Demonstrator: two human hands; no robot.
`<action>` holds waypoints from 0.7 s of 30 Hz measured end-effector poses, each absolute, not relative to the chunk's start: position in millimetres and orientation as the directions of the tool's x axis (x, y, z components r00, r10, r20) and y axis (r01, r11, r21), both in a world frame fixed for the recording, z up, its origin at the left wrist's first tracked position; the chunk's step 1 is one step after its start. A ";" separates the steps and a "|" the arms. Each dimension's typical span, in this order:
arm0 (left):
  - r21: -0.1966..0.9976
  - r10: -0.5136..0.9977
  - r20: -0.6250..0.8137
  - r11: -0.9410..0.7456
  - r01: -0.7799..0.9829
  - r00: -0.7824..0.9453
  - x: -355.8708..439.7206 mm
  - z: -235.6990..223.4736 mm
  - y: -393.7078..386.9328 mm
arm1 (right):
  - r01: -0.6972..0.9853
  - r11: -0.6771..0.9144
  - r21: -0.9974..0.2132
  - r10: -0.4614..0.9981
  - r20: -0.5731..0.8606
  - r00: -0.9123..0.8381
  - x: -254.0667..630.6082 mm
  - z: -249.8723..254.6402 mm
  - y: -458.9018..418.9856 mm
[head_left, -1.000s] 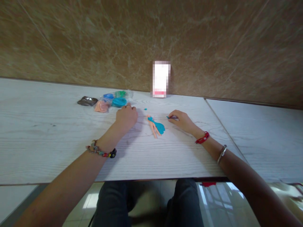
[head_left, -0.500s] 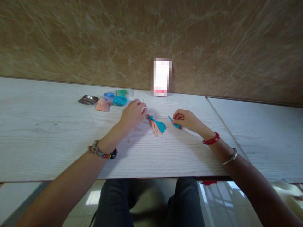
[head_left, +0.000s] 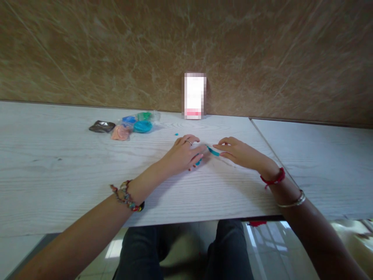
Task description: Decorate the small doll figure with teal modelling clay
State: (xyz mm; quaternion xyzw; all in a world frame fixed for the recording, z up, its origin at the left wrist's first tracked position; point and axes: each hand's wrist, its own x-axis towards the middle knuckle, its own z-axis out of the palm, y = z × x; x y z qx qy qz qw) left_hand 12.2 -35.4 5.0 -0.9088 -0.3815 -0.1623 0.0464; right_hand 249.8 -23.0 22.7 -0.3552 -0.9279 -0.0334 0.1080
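My left hand (head_left: 186,153) is over the table with its fingers spread. It covers most of a small blue and peach clay figure, of which a blue part (head_left: 198,161) shows below the fingers. A thin blue clay strip (head_left: 213,151) lies between my two hands, and the left index finger reaches its left tip. My right hand (head_left: 237,152) has thumb and index finger apart beside the strip's right end, the thumb close against it. A tiny blue clay bit (head_left: 176,134) sits on the table behind my left hand.
Bags of clay lie at the back left: grey-brown (head_left: 101,126), peach (head_left: 121,132), light blue (head_left: 142,126), blue (head_left: 128,119) and green (head_left: 143,116). A blurred white upright panel (head_left: 194,95) leans on the marbled wall (head_left: 87,50). A seam crosses the white tabletop (head_left: 72,175) on the right.
My left hand has moved right and towards me, over the clay figure, uncovering the tiny blue bit. My right fingers have parted from their pinch on the blue strip. The view has shifted slightly.
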 end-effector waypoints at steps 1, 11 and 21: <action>0.036 0.677 0.335 -0.704 0.709 0.656 15.2 3.6 -36.0 | 0.659 0.752 0.026 0.641 0.207 -0.739 252.2 20.6 -25.4; 0.051 0.734 0.254 -0.661 0.749 0.630 35.5 1.1 -40.6 | 0.630 0.732 0.260 0.616 0.143 -0.775 263.2 1.7 -39.5; 0.123 0.785 0.168 -0.617 0.778 0.596 35.7 5.0 -41.3 | 0.626 0.780 0.011 0.601 0.268 -0.753 261.9 -1.1 -34.2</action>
